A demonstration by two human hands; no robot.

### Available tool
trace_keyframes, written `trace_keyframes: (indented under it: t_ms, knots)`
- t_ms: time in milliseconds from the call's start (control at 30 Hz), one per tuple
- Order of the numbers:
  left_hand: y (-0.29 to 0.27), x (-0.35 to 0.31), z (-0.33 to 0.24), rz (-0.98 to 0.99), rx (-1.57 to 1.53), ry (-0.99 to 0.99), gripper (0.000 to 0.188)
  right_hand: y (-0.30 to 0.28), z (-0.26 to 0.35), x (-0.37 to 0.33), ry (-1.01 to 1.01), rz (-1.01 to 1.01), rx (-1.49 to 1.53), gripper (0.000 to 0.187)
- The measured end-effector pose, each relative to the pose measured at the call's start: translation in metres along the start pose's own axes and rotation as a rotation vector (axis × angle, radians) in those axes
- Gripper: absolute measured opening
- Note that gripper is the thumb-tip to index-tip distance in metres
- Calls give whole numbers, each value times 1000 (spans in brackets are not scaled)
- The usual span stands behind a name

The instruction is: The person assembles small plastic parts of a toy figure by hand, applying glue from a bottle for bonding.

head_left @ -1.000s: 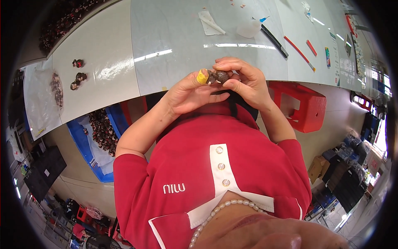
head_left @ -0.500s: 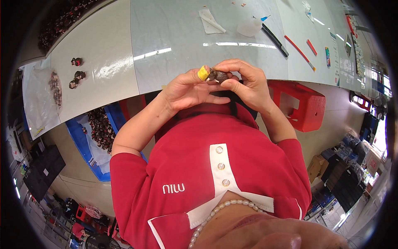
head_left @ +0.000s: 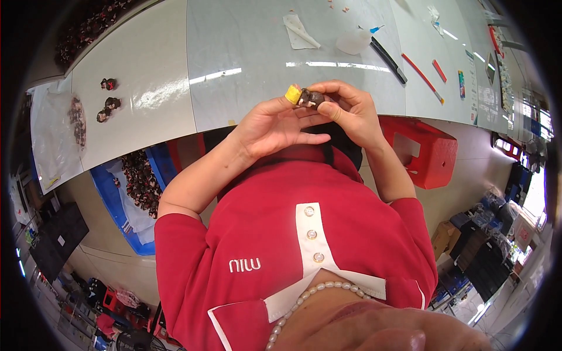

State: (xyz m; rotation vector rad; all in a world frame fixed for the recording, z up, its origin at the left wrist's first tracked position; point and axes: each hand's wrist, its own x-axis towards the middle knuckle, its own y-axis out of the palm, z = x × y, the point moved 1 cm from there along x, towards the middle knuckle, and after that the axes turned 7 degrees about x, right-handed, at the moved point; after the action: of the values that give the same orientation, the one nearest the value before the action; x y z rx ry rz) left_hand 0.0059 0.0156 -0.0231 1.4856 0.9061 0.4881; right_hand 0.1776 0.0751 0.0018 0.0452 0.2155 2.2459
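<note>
A small dark brown figurine sits between the two hands, above the near edge of the table. The right hand pinches it between thumb and fingers; the left hand sets its yellow-wrapped thumb against the other end, its remaining fingers loosely spread. The step in hand appears to be close handling of the piece; any further pressing or turning would call for a steady right-hand pinch. Outward, pale lettering is stitched on the red shirt; printing on the blue-green tube is too small to read.
</note>
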Motion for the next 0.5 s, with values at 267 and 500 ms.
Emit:
trace_keyframes:
  t_ms: [267,500]
  knots:
    - [13,3,4,-24,78,71,41,-2,10,7,85,32,131,28]
    - [22,5,10,-31,45,110,38,7,3,3,-152,-70,-18,30]
